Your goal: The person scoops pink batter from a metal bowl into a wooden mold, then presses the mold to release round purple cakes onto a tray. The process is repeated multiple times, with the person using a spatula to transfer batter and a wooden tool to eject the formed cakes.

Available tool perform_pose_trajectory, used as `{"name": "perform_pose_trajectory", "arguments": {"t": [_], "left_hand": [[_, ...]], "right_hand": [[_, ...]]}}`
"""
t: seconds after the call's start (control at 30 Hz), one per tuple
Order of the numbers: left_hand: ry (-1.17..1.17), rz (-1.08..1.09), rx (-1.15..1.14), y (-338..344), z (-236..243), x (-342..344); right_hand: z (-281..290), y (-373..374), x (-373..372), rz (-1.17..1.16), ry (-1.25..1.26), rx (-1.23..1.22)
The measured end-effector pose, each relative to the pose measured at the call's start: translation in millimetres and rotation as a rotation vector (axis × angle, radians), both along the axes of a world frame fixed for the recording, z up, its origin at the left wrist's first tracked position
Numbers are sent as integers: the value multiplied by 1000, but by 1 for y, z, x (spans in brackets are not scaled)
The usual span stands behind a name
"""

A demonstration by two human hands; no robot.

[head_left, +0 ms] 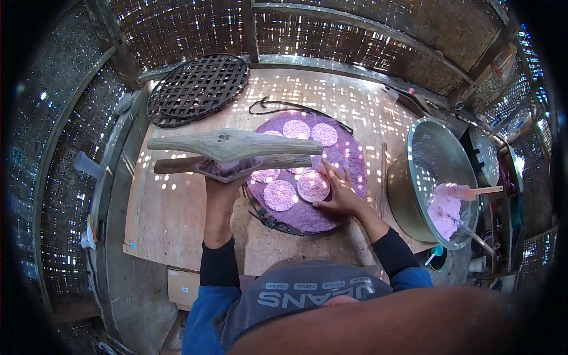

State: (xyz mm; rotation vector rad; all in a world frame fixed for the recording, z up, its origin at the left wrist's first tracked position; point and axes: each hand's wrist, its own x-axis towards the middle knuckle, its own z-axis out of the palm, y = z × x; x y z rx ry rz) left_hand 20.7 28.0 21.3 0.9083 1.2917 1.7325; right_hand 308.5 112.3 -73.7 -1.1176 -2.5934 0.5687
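Note:
My left hand [220,184] holds up a wooden press with two long pale bars [234,145]. Its fingers are mostly hidden behind the lower bar, and pinkish material shows between the bars. On the right, my right hand [342,194] curls its thumb and fingers round a thin ring mould [299,194] that encircles a pink, grainy disc [313,185]. That disc lies on a round mat covered in purple cloth [349,160]. Several similar discs rest there, among them a pink disc [280,195] beside the ring; the press partly covers others.
A large metal basin [402,195] stands at the right, with pink mash [444,210] and a flat paddle [482,190] inside. Round woven racks [198,89] lie at the back left of the wooden table [171,219]. A thin stick [383,177] lies beside the basin.

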Motion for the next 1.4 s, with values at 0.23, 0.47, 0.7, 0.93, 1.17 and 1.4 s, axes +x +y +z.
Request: {"name": "perform_pose_trajectory", "arguments": {"t": [0.23,0.47,0.7,0.93,1.17,1.4], "left_hand": [[29,23,26,-1,1,-1],[38,16,55,0,-1,0],[66,30,38,-9,6,-3],[7,66,32,-10,4,5],[82,-47,67,-18,-4,12],[1259,105,376,-18,-26,30]], "right_hand": [[1,3,1,26,56,3],[12,0,0,-20,135,-16],[52,-68,0,-48,86,-96],[25,-102,-15,-174,153,128],[30,-111,-27,-296,123,178],[140,-79,-1,-183,559,494]]}}
